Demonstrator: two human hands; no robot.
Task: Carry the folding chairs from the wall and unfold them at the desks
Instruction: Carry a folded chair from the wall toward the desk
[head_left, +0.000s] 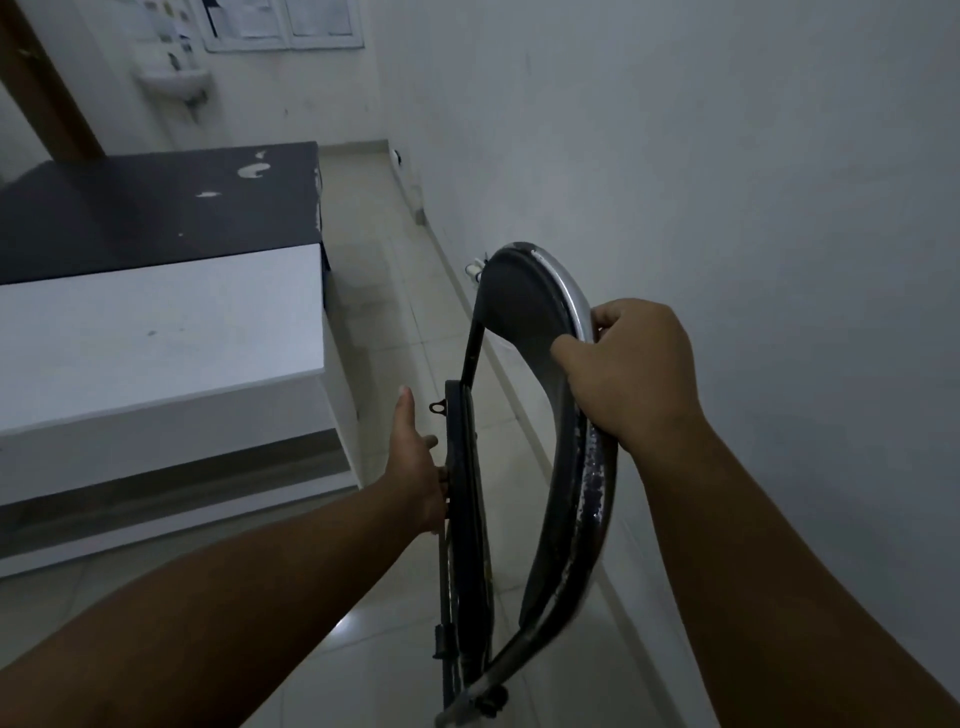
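Note:
A black folding chair with a silver metal frame hangs between my hands, close to the white wall on the right. My right hand grips the curved top of its backrest. The seat panel stands nearly upright, a little apart from the backrest. My left hand presses against the seat's left edge, fingers extended and wrapped partly behind it. The chair's lower legs run down to the bottom of the view.
A white desk stands to the left, with a dark-topped desk behind it. A narrow tiled aisle runs between the desks and the wall. A small wall basin hangs at the far end.

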